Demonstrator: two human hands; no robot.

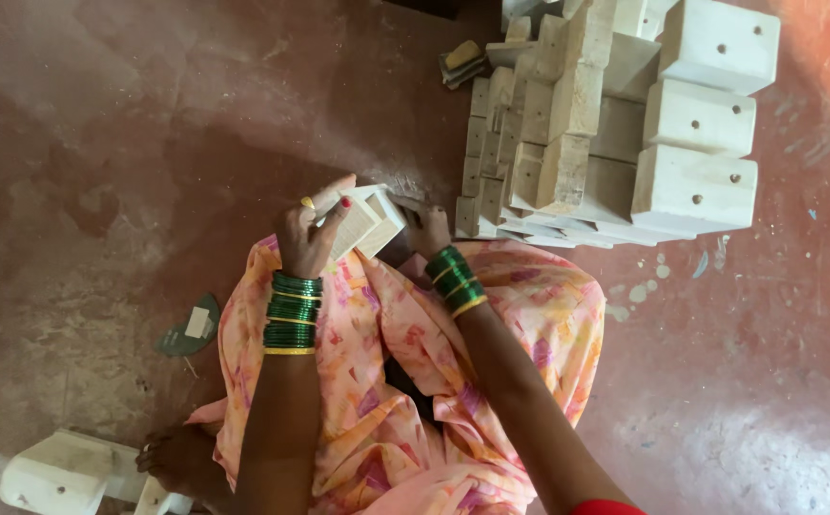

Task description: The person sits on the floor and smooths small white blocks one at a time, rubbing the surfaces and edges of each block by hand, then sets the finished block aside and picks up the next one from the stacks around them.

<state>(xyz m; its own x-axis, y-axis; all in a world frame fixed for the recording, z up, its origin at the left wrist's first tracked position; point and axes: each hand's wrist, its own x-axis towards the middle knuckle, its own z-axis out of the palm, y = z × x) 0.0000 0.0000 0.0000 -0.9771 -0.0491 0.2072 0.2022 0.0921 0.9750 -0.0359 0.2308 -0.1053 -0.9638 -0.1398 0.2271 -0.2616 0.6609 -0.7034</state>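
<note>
Resting between both hands — the wooden block (367, 221): left hand (312, 234) grips its near side, right hand (427, 229) steadies the far edge.

Block (365, 221) in my left hand (308, 234): pale cream wood. Stacked blocks (615, 114): same off-white, small dark holes. My bangles (293, 312): green with gold bands (both wrists). Cloth over my lap (520, 305): pink-orange, yellow patches. Floor (129, 143): mottled reddish brown.
</note>
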